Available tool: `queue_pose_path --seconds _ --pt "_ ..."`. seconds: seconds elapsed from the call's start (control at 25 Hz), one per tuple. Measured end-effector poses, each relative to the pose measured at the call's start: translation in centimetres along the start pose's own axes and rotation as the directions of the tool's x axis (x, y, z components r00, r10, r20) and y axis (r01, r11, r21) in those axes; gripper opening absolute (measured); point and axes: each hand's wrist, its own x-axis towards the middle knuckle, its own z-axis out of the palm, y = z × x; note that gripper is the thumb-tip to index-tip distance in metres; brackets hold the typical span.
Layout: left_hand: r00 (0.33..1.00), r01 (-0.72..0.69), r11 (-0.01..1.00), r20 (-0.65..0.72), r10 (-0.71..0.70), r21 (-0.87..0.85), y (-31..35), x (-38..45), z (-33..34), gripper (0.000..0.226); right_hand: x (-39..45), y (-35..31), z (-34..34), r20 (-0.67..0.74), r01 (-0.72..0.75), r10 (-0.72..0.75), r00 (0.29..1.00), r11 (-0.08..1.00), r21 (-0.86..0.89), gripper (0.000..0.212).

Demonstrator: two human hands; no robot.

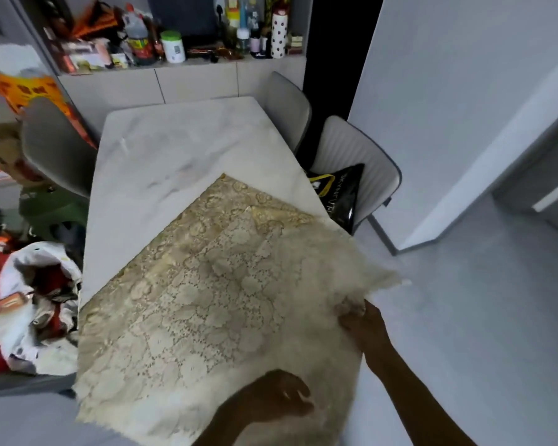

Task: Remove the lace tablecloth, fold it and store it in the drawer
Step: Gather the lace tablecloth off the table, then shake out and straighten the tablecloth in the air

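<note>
The cream and gold lace tablecloth [200,291] lies folded over on the near half of the white marble table [174,149], its far corner pointing toward the table's middle. My right hand [358,317] grips the cloth's right edge, which hangs off the table's side and looks blurred. My left hand [271,397] rests flat on the near part of the cloth, fingers spread. No drawer front is clearly identifiable beyond the grey cabinet panels [194,85] at the far end.
Grey chairs stand at the left [52,146] and right [351,156] of the table; the right one holds a black bag [339,191]. A pile of cloths and bags [33,304] sits at the left. A cluttered shelf [174,37] is behind. Grey floor lies on the right.
</note>
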Motion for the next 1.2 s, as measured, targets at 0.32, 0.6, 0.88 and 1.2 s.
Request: queue_pose_path --seconds 0.32,0.6,0.88,1.2 --pt "0.863 -0.194 0.969 -0.497 0.094 -0.152 11.7 2.6 0.3 0.084 -11.9 4.7 -15.8 0.277 0.389 -0.342 0.898 0.911 -0.136 0.036" --pt "0.846 -0.389 0.914 -0.347 0.404 0.116 24.2 -1.9 11.1 0.024 -22.2 10.0 -30.5 0.427 0.146 -0.188 0.885 0.981 0.13 0.037" --pt "0.78 -0.448 0.815 -0.285 0.557 0.367 28.1 -6.0 18.8 0.03 -22.1 7.1 -37.6 0.312 -0.033 0.082 0.947 0.987 -0.159 0.055" --pt "0.986 -0.153 0.929 0.01 0.166 -0.338 24.2 -8.6 19.6 0.054 -21.6 6.2 -31.9 0.327 0.157 -0.095 0.94 0.973 -0.171 0.01"
